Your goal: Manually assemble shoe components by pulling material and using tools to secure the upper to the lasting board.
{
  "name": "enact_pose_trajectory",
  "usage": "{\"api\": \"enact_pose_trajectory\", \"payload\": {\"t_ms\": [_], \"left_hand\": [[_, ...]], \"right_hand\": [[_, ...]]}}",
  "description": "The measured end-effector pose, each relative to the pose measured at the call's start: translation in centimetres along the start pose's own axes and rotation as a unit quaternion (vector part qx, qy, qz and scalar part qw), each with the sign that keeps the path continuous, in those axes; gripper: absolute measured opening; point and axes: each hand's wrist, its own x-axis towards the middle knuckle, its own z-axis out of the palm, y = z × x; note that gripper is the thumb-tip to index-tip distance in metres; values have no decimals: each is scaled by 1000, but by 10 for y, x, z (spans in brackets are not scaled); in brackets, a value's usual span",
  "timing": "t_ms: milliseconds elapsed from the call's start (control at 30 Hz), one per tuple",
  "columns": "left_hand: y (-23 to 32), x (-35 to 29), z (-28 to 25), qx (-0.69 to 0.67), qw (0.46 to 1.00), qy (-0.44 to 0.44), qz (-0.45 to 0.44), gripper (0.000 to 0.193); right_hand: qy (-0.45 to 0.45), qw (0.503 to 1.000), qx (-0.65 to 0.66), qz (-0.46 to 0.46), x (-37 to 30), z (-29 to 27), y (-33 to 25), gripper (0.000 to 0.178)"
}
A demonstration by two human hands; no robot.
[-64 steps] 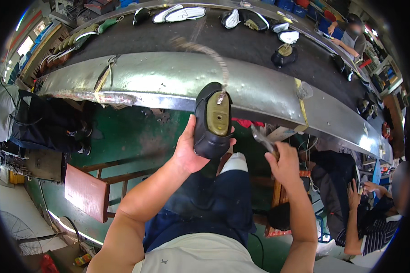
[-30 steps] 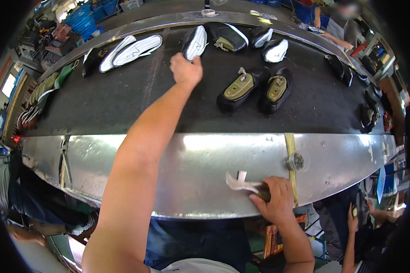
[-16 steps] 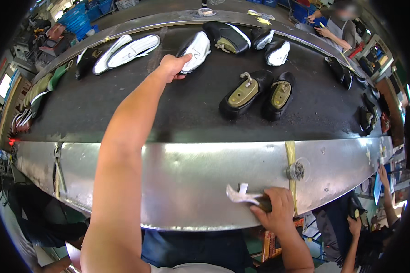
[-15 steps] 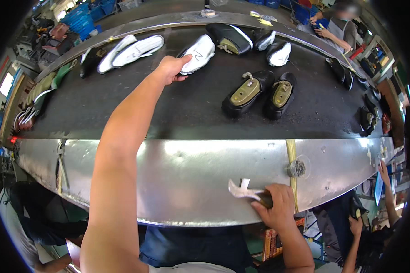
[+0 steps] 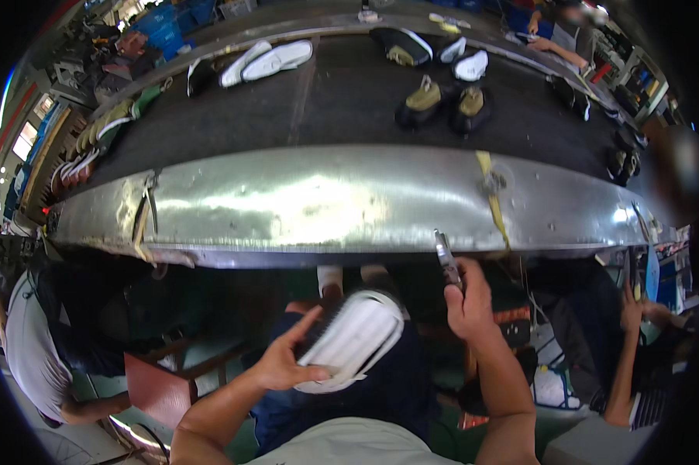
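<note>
your left grip [image 5: 289, 361] is clamped on a white-soled shoe [image 5: 359, 339], sole up, over your lap [image 5: 400, 399]. your right grip [image 5: 470, 301] is wrapped around a hammer [image 5: 445, 260], its head near the table's metal edge [image 5: 249, 205].

Workshop: shoes [image 5: 278, 62] along a bench [image 5: 233, 201]
</note>
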Motion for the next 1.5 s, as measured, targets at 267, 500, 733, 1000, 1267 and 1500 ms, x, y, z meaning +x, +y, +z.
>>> {"api": "enact_pose_trajectory", "payload": {"t_ms": [267, 500, 733, 1000, 1267, 1500], "left_hand": [[-98, -48, 89, 491, 870, -29, 26, 75], [-91, -41, 106, 216, 964, -46, -147, 49], [-70, 37, 139, 229, 964, -133, -27, 76], [-47, 25, 90, -111, 992, -23, -47, 61], [-30, -73, 44, 1, 993, 93, 75, 89], [-48, -81, 24, 109, 974, 150, 129, 54]], "right_hand": [[-184, 922, 116, 320, -170, 67, 37, 76], [-157, 925, 181, 296, -180, 55, 61, 54], [-168, 944, 119, 258, -170, 58, 52, 44], [-125, 971, 112, 173, -184, -4, -27, 27], [-380, 907, 126, 130, -191, 17, -114, 35], [-436, 828, 279, 216, -171, 64, -115, 38]]}}
